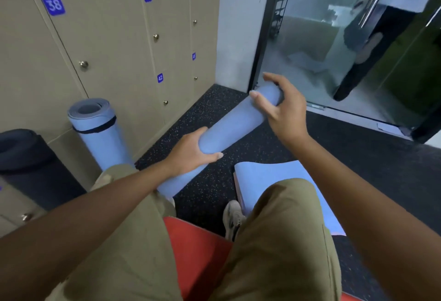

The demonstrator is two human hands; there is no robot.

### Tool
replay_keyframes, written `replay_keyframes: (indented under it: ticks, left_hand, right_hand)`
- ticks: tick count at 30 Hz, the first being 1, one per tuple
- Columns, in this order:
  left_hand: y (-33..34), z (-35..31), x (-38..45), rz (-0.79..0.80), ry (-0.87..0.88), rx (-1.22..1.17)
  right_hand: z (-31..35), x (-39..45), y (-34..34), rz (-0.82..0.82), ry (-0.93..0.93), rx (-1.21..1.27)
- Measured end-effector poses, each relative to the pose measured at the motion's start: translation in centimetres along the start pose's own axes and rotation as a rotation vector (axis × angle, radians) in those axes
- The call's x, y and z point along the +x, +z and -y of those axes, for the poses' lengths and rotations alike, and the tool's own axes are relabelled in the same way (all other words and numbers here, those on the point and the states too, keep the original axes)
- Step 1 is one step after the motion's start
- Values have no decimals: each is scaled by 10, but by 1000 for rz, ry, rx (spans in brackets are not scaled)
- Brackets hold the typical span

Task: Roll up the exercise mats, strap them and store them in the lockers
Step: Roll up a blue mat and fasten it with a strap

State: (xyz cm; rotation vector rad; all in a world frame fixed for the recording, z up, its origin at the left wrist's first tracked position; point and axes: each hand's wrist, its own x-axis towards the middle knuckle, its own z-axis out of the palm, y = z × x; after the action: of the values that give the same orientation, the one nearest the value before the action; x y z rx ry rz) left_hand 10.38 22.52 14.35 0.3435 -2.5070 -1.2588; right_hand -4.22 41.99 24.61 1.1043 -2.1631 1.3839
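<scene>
Nearest lie one red mat (191, 253) underfoot and one flat blue mat (281, 176) under the right knee. Above the floor, one rolled blue mat (229, 126) slants away, held off the ground: the left hand (191, 155) wraps its middle, and the right hand (284, 109) curls fingers round the far end. Two more rolls stand upright by the lockers (114, 45) (one blue, strapped (100, 131); one dark (26, 157)). The black speckled floor (358, 147) runs to a glass door (334, 38).
</scene>
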Motion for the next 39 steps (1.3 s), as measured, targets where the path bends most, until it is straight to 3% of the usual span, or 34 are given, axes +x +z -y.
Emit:
replay_keyframes:
  ticks: [6,11,17,24,30,39]
  left_hand:
    - [7,-9,-47,-30,-87,-326]
    - [8,-30,-77,-166,-97,-429]
    - [12,-60,-97,-336,-21,-622]
    - [22,-55,-116,-318,28,-617]
    - [26,-34,-128,-176,-53,-599]
    - [38,-35,-125,-184,-62,-568]
  right_hand:
    - [65,-1,14,3,-152,95]
    - [115,-16,21,107,-286,48]
    - [129,-54,39,174,-398,5]
    - [122,-79,32,217,-404,-40]
    - [108,-91,22,368,-430,-121]
    - [103,-93,4,419,-403,-138]
